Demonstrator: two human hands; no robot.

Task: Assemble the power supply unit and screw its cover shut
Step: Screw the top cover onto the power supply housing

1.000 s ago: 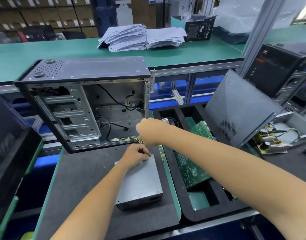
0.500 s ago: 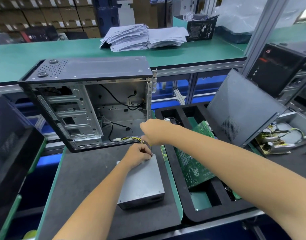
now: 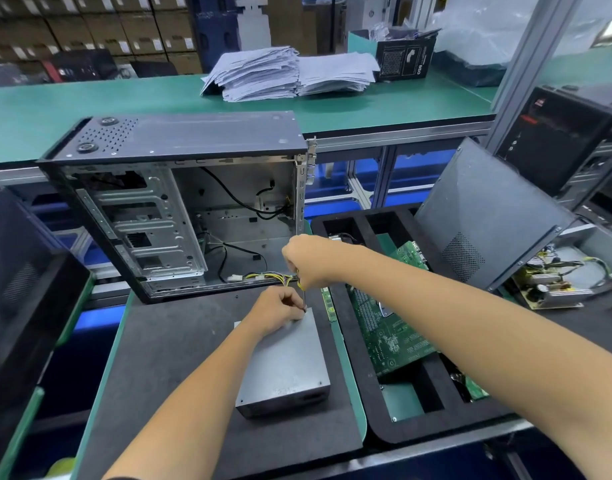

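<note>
While the power supply unit [image 3: 284, 362] lies on the black mat [image 3: 166, 358], cover on: right hand [image 3: 309, 259] grips screwdriver [image 3: 302, 294] upright at far corner; left hand [image 3: 277, 311] pinches at its tip (screw not discernible). Step judged: fastening cover. Next: steady downward turning.

Grey power supply unit [image 3: 287, 362], black mat [image 3: 166, 358], green circuit board [image 3: 387, 327]
</note>
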